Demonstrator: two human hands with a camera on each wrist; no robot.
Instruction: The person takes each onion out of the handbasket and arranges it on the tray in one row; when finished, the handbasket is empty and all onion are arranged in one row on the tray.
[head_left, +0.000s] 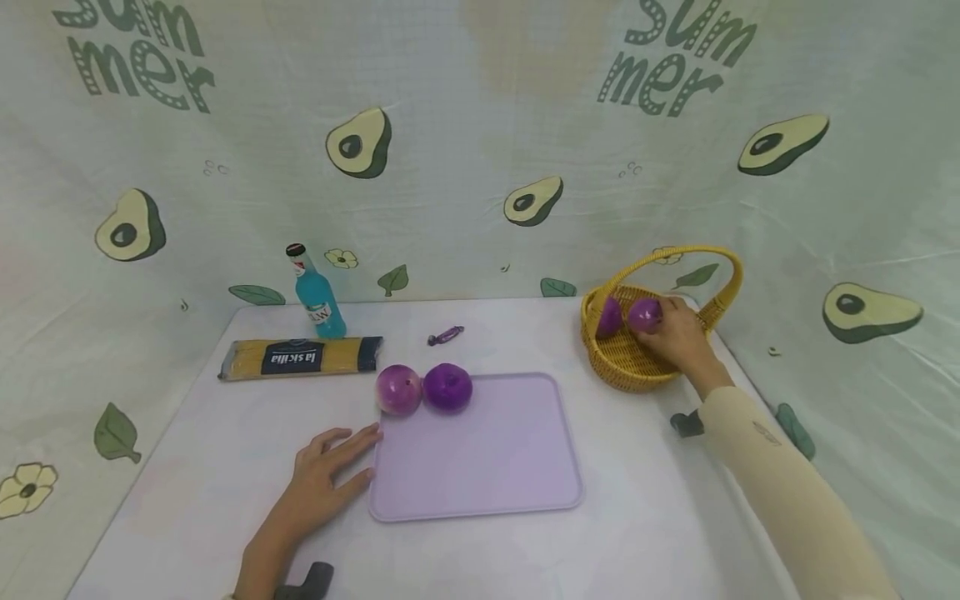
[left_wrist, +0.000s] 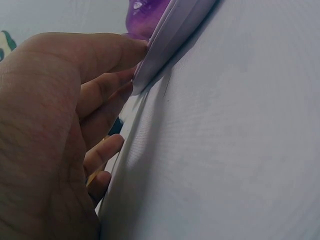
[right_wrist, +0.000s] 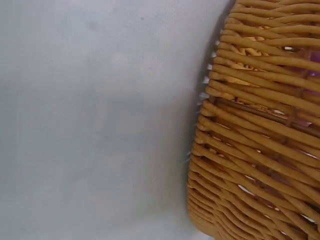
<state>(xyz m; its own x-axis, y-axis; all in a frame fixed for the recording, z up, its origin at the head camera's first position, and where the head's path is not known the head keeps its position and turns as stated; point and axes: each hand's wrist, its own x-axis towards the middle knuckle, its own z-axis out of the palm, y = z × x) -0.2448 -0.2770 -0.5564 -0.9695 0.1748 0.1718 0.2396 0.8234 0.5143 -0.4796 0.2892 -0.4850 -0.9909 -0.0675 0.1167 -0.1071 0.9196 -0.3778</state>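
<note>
My right hand (head_left: 673, 335) reaches into a yellow wicker basket (head_left: 626, 375) at the back right and holds a glossy, round purple fruit-like piece (head_left: 644, 316). Beside it in the basket is another purple piece (head_left: 611, 318). The right wrist view shows the basket's woven side (right_wrist: 260, 125); the hand is out of that view. My left hand (head_left: 318, 479) rests at the left edge of a lilac tray (head_left: 480, 458), fingers loosely extended, fingertips right at the rim. On the tray's back left corner sit a pinkish-purple round piece (head_left: 399, 390) and a darker purple one (head_left: 447, 388).
Behind the tray lies a small purple wrapped candy (head_left: 446, 336). A pack of spaghetti (head_left: 300, 358) lies at the back left, with a blue bottle (head_left: 318, 296) standing behind it. An avocado-print cloth (head_left: 450, 233) hangs behind the white table (head_left: 637, 533).
</note>
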